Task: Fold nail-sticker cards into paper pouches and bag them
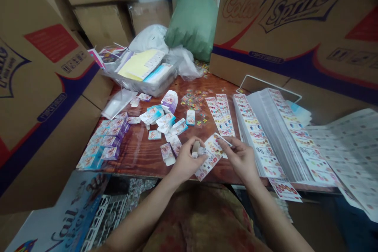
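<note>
My left hand [187, 159] is closed around a small open-ended carton [195, 149], its thumb lying by a printed sticker sheet [210, 161]. The far end of that sheet is pinched between the thumb and fingers of my right hand [240, 159]. Beyond my hands lie more sticker strips [222, 114] on the wooden table [138, 157]. Loose small blue cartons [167, 122] and purple-white cartons [167, 152] are heaped to the left of my left hand. Farther left, blue and purple cartons [110, 139] stand in rows.
Long stacks of sticker sheets [273, 134] lie to the right, by a white wire frame [271, 82]. Tiny colourful pieces [193, 100] are scattered mid-table. Behind stands a plastic tray [159, 82] of papers and a green sack [191, 23]. Large cardboard boxes [295, 47] flank the table.
</note>
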Motion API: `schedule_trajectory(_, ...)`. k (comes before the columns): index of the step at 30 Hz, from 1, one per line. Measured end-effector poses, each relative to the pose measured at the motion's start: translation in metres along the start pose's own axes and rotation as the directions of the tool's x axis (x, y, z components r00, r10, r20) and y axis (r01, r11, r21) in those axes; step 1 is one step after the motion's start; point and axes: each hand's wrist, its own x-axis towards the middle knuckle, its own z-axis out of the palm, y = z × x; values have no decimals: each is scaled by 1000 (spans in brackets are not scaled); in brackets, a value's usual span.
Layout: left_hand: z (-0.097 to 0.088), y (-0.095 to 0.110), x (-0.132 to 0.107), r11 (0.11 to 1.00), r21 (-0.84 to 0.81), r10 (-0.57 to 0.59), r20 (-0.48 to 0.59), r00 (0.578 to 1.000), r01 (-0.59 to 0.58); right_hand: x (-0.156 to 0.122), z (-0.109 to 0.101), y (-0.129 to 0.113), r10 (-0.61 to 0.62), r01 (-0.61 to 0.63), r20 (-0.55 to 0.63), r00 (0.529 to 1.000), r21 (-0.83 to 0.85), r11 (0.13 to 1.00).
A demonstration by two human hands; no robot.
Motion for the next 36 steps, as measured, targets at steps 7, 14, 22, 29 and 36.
schedule_trajectory(7,10,-2,-6,956,222,220,-102,970,-194,1,0,4,28,-30,44,999,32,999)
schedule_trajectory(14,27,-1,-16,959,283,47,-44,998,-33,-9,7,11,58,-60,-34,998,-62,996)
schedule_trajectory(22,26,-9,-14,998,54,21,-63,998,-18,-19,20,13,109,-103,-95,990,63,993)
schedule_trajectory(29,39,-3,-34,959,279,81,-99,992,-50,-24,37,11,56,-36,-269,962,77,996)
schedule_trajectory(36,27,-7,-21,999,-20,-40,-148,988,38,-21,28,11,84,-65,-116,990,159,985)
